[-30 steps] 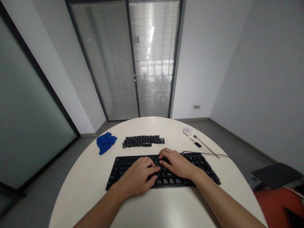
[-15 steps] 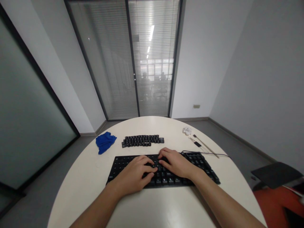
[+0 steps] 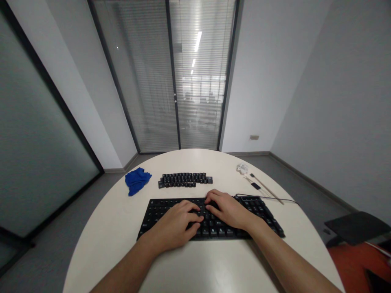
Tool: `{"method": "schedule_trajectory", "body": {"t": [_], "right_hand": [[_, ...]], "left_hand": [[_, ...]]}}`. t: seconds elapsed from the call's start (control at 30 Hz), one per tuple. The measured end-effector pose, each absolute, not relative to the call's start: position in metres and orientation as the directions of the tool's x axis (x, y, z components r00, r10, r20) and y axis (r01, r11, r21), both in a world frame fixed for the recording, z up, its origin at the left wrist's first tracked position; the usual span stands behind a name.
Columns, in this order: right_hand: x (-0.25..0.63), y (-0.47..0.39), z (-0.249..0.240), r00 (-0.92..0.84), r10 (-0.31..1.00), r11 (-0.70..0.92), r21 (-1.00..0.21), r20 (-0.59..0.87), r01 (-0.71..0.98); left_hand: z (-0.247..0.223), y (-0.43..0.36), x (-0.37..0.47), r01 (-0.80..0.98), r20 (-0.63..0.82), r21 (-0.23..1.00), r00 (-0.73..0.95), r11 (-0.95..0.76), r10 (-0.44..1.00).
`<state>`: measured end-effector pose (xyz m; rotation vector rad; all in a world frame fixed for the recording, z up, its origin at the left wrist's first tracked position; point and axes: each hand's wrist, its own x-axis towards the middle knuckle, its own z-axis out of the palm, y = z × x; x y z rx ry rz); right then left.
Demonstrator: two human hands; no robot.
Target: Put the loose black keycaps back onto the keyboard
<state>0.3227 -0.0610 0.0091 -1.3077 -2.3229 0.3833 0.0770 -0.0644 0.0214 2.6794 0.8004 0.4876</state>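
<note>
Keyboard, black, is lying lower centre of the frame under left hand and right hand, both curling, any pinch indiscernible, crowding fingers risking knocking keys askew

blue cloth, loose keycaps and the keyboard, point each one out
blue cloth (image 3: 137,180), head view, on its crumpled middle
loose keycaps (image 3: 183,178), head view, on the middle of the rows
keyboard (image 3: 214,232), head view, on its near edge's keys
</note>
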Motion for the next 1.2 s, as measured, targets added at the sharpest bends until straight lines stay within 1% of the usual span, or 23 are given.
{"method": "schedule_trajectory", "body": {"t": [0.37,0.57,0.7,0.83,1.03,1.2], "right_hand": [[0.322,-0.06,0.009,-0.461,0.854,0.519,-0.436,0.239,0.735],[0.322,-0.061,0.011,-0.459,0.858,0.513,-0.439,0.232,0.737],[0.321,-0.062,0.013,-0.457,0.859,0.511,-0.429,0.229,0.745],[0.321,-0.061,0.013,-0.463,0.855,0.518,-0.421,0.232,0.745],[0.322,-0.061,0.012,-0.462,0.855,0.518,-0.412,0.236,0.749],[0.321,-0.061,0.012,-0.455,0.859,0.512,-0.426,0.234,0.746]], "left_hand": [[0.017,-0.065,0.082,0.446,0.295,0.359,0.779,-0.82,0.554],[0.012,-0.061,0.084,0.507,0.326,0.378,0.71,-0.774,0.624],[0.008,-0.05,0.084,0.586,0.375,0.372,0.615,-0.72,0.694],[0.007,-0.029,0.089,0.704,0.389,0.286,0.534,-0.65,0.75],[0.005,0.01,0.108,0.704,0.424,0.138,0.593,-0.696,0.684],[0.005,0.028,0.12,0.741,0.364,0.045,0.612,-0.67,0.702]]}}
